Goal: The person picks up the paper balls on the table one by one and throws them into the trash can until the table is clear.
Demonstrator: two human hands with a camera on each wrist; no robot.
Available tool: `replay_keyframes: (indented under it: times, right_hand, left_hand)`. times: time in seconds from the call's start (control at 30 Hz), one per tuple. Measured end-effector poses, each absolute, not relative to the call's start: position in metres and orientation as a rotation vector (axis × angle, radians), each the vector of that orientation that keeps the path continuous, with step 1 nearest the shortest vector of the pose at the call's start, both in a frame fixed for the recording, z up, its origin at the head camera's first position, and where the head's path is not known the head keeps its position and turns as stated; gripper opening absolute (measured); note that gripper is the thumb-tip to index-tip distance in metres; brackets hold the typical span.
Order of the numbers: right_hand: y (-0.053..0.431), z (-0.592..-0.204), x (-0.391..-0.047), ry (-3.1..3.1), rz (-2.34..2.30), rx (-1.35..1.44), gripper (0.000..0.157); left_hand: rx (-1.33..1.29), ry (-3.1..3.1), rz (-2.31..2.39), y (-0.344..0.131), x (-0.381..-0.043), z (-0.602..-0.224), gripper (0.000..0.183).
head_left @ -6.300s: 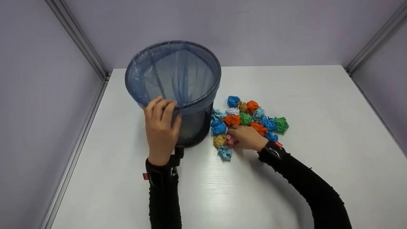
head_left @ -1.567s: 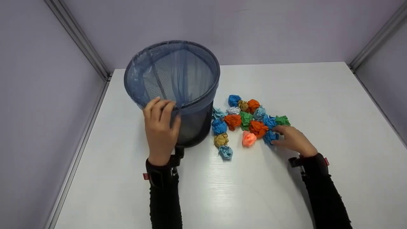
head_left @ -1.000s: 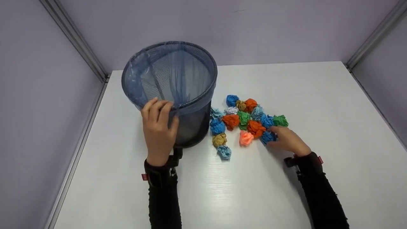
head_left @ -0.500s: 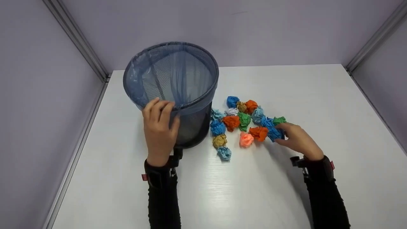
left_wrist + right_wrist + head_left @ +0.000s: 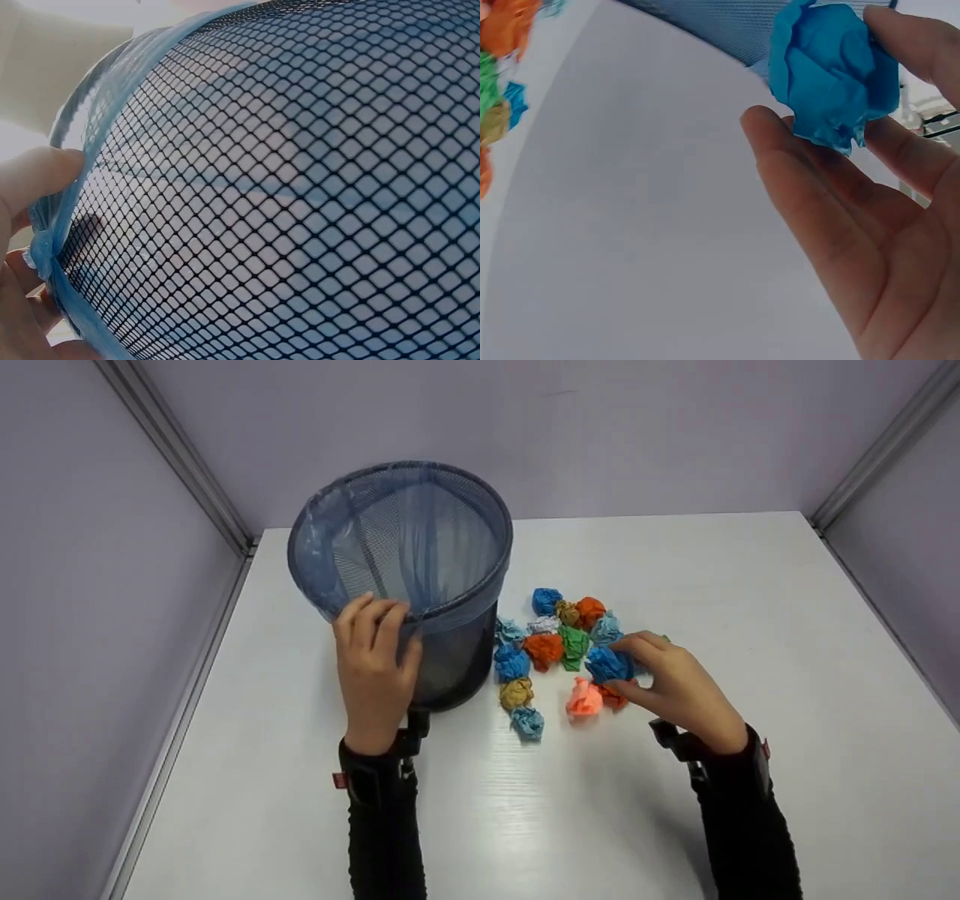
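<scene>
A black mesh wastebasket (image 5: 461,656) with a blue plastic liner (image 5: 450,540) over its rim stands at left on the table. My left hand (image 5: 375,675) grips its near rim, fingers over the inside and thumb outside; the left wrist view shows the thumb (image 5: 45,176) against the liner's edge. My right hand (image 5: 679,690) pinches a blue crumpled paper ball (image 5: 609,664) between thumb and fingertips, raised above the pile. In the right wrist view this blue paper ball (image 5: 836,75) fills the space between the fingertips. An orange paper ball (image 5: 615,695) is partly hidden beneath it.
Several crumpled paper balls lie right of the wastebasket: a salmon-pink ball (image 5: 584,699) in front, a light blue ball (image 5: 528,724) nearest me, a green ball (image 5: 574,646) mid-pile. A grey-lilac panel (image 5: 675,435) rises behind the white table (image 5: 525,825).
My right hand has left the pink ball, now set farther right, then taken a blue ball from the pile's right side, lifted it and moved left. My left hand stays on the rim.
</scene>
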State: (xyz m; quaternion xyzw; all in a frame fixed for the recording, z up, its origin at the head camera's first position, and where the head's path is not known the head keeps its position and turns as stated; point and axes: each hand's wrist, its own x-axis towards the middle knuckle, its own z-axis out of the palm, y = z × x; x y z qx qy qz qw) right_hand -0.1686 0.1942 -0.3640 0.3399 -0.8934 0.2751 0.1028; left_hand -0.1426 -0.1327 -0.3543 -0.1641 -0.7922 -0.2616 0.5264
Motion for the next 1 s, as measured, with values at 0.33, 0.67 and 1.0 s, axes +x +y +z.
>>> replay_keyframes:
  times: [0.33, 0.67, 1.0]
  right_hand:
    - [0.144, -0.317, -0.176, -2.250, 0.917, 1.293, 0.040]
    - [0.081, -0.276, -0.205, -1.984, 1.052, 1.290, 0.035]
    - [0.048, -0.282, -0.223, -2.077, 1.072, 1.318, 0.037]
  left_hand:
    - [-0.382, -1.902, -0.618, -0.135, -0.141, -0.356, 0.025]
    - [-0.383, -1.913, -0.625, -0.136, -0.141, -0.356, 0.025]
    - [-0.389, -1.914, -0.606, -0.134, -0.142, -0.354, 0.026]
